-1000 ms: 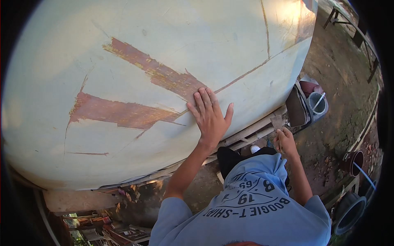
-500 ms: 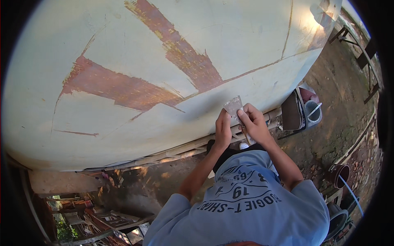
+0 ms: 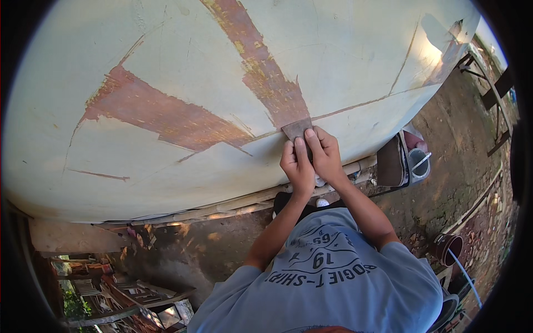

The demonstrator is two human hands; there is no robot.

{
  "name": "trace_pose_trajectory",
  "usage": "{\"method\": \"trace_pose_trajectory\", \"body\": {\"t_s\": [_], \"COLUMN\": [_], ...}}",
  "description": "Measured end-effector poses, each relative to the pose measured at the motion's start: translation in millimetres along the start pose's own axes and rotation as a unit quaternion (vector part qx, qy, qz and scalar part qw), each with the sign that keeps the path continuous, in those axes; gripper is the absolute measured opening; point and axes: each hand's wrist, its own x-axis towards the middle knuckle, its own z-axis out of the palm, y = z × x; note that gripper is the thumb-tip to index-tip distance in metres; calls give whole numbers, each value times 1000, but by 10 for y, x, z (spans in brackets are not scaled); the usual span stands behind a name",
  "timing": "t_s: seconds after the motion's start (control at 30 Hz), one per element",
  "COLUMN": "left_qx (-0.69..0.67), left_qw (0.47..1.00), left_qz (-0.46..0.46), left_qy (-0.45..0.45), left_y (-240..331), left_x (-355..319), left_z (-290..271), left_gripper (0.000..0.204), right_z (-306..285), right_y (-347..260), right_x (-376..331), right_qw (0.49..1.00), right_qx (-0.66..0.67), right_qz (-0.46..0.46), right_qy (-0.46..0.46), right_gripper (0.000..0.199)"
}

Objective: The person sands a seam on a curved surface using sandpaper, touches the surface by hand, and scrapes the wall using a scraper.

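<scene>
A flat metal putty knife (image 3: 297,129) is held in both hands, its wide edge against the pale painted wall (image 3: 194,66). That edge lies at the lower end of a scraped reddish strip (image 3: 272,83), where a thin crack line runs to the right. My left hand (image 3: 298,166) is closed on the blade's left side, thumb flat on it. My right hand (image 3: 327,155) grips the tool from the right, its thumb also on the blade. The handle is hidden behind my hands. A broader scraped reddish patch (image 3: 166,114) lies to the left.
Bamboo poles (image 3: 233,208) run along the wall's foot. At right stand a container with a grey pail (image 3: 419,161) and a dark board (image 3: 391,164). A brown bucket (image 3: 447,250) with a blue stick is farther right. Scrap wood (image 3: 133,294) lies lower left.
Both hands have moved slightly left and up, and the putty knife has gone from tilted away from the wall to edge against it. My view has shifted a little.
</scene>
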Motion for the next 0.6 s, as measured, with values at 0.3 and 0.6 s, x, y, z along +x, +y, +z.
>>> {"method": "trace_pose_trajectory", "body": {"t_s": [0.3, 0.6], "left_qx": [16, 12], "left_qw": [1000, 1000], "left_qz": [-8, -8], "left_qy": [0, 5], "left_y": [170, 192], "left_x": [63, 84], "left_z": [59, 59], "left_gripper": [31, 32], "right_z": [-17, -7], "right_y": [-166, -191], "right_x": [54, 87], "right_qw": [999, 999], "right_qx": [11, 2], "right_qz": [24, 23], "right_qy": [-36, -38], "right_gripper": [33, 32]}}
